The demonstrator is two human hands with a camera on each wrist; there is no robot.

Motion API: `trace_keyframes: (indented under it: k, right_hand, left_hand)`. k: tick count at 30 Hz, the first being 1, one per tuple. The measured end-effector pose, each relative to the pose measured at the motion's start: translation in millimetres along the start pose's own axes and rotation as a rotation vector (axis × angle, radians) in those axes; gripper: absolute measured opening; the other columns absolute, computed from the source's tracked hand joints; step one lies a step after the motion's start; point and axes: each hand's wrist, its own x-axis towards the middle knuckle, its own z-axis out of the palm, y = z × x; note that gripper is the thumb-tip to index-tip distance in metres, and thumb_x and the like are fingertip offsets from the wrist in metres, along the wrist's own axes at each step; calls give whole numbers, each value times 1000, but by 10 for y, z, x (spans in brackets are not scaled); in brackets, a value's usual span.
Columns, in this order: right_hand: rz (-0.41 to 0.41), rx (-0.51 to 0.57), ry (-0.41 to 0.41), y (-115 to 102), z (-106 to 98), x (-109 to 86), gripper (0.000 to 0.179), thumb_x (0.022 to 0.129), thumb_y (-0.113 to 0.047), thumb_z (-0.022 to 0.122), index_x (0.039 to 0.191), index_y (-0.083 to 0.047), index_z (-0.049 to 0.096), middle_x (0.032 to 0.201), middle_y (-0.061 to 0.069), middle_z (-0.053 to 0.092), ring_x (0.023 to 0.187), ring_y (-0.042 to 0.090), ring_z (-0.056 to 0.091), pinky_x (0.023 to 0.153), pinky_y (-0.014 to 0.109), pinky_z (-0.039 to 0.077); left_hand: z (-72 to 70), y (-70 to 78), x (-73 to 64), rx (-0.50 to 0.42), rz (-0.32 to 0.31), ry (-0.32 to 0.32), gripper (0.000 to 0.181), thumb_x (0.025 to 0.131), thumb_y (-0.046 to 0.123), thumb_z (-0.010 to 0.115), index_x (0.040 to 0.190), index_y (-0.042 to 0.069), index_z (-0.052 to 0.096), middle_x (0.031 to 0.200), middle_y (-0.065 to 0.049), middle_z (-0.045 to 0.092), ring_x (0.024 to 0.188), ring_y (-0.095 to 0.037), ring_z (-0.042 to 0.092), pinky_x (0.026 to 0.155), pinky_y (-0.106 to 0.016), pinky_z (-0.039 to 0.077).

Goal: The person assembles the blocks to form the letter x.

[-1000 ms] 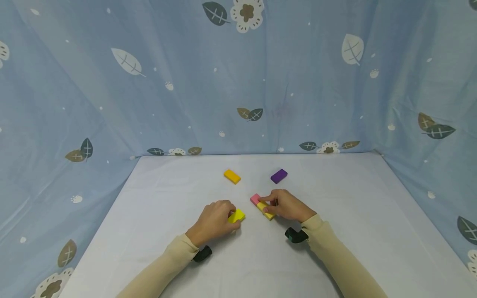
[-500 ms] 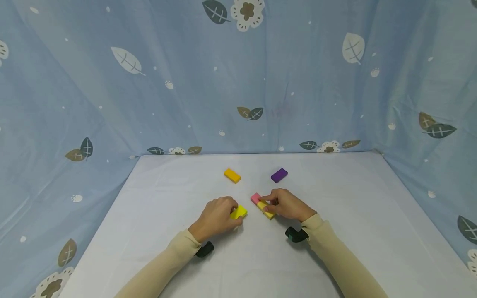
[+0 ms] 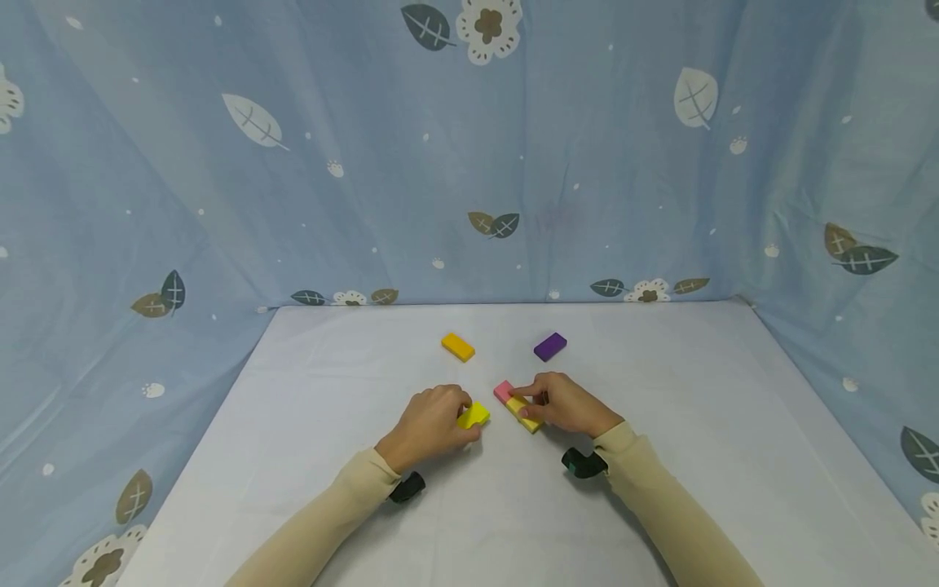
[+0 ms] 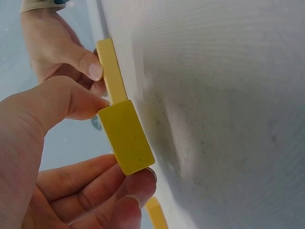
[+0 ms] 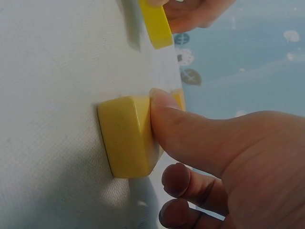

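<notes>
My left hand (image 3: 431, 422) pinches a bright yellow block (image 3: 475, 415) between thumb and fingers; in the left wrist view the block's end face (image 4: 126, 137) points at the camera. A shadow on the cloth suggests it is slightly raised. My right hand (image 3: 574, 405) holds a paler yellow block (image 3: 523, 413) lying flat, thumb against its edge and index finger near its far end. That block sits end to end with a pink block (image 3: 503, 391), in one slanted line. A small gap separates the bright yellow block from this line.
An orange-yellow block (image 3: 458, 346) and a purple block (image 3: 550, 346) lie farther back on the white tablecloth (image 3: 352, 359). Behind the table hangs a blue curtain (image 3: 411, 187) with leaf and flower prints. Dark wrist cameras (image 3: 584, 463) are worn under both wrists.
My left hand has moved a little forward and right with the bright yellow block, closer to the pink and pale yellow pair. The right hand has stayed in place.
</notes>
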Motion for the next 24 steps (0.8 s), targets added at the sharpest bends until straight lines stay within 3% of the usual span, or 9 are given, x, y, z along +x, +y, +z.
trace_keyframes:
  k: [24]
  right_hand:
    - [-29,15,-8,24,-8,2,40,94,-14,76,131,-3,70,75,4,52,65,14,43,53,19,32]
  left_hand:
    - [-2,20,105,0,13,-5,34,81,33,80,98,3,77,80,1,65,64,-9,53,56,-22,45]
